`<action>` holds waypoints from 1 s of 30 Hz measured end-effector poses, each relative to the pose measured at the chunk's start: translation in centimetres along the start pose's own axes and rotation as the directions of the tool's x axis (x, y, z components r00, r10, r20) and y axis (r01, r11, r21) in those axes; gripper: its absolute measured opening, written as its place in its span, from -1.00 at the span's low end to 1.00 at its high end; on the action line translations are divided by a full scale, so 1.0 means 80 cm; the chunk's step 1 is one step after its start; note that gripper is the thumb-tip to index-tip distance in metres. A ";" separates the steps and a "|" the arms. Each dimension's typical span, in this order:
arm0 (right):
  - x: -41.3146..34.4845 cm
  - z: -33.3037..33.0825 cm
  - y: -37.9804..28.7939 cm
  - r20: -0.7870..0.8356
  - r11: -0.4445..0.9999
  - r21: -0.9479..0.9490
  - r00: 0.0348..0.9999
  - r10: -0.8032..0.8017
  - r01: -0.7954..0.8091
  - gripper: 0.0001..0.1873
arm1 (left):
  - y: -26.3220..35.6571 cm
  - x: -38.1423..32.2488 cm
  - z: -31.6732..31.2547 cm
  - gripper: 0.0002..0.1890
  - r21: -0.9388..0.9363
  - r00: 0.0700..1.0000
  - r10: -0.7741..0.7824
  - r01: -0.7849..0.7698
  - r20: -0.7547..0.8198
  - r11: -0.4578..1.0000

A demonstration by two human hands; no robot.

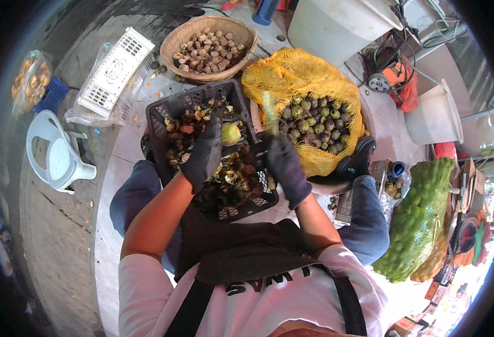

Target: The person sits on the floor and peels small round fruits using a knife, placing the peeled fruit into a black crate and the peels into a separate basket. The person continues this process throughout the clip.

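My left hand (206, 156), in a dark glove, holds a green-husked walnut (231, 134) at its fingertips over a black plastic crate (152, 126). Husk pieces (234, 179), brown and yellowish, lie in the crate. Gloved too, my right hand (285, 164) grips the handle of a knife, its pale blade (269, 110) blurred and pointing up, right of the walnut. Beyond it a yellow mesh sack (302, 67), open in a wide basin (369, 122), holds many green and dark walnuts (318, 122). A wicker basket (169, 46) with husked walnuts (217, 50) stands behind the crate.
A white plastic basket (116, 71) and a pale plastic stool (59, 164) are at the left. Large white buckets (335, 25) stand behind the sack, near cables and an orange machine (394, 73). A full green mesh sack (420, 219) lies right of my leg.
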State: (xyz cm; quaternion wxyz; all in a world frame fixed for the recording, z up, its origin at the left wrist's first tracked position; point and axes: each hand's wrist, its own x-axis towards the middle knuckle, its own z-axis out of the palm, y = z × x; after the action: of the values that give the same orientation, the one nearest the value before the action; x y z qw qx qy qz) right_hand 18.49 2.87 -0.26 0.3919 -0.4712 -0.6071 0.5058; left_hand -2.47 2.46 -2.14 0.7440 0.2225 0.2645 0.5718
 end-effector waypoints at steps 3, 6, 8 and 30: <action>-0.017 0.030 -0.041 0.150 0.843 -0.424 0.944 -0.295 0.331 -0.75 | -0.011 0.004 -0.011 -0.56 0.460 0.968 0.238 -0.175 -0.083 0.871; -0.012 0.051 -0.063 0.217 0.766 -0.600 0.969 -0.123 0.231 -0.71 | -0.009 -0.003 -0.005 -0.68 0.586 0.956 0.278 -0.172 -0.095 0.792; -0.009 0.064 -0.064 0.245 0.744 -0.624 0.964 -0.102 0.238 -0.69 | -0.005 -0.010 0.008 -0.75 0.511 0.937 0.314 -0.196 -0.156 0.837; 0.007 0.058 -0.024 0.245 0.895 -0.445 0.959 0.145 -0.022 -0.62 | 0.076 -0.041 0.033 -0.67 0.444 0.965 -0.132 0.224 -0.228 0.868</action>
State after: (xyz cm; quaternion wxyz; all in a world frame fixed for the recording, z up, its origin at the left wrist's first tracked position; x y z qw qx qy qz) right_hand 13.62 2.17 0.82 0.1665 -0.4991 -0.7321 0.4326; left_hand -5.88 0.71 4.19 0.6897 0.3134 0.4831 0.4389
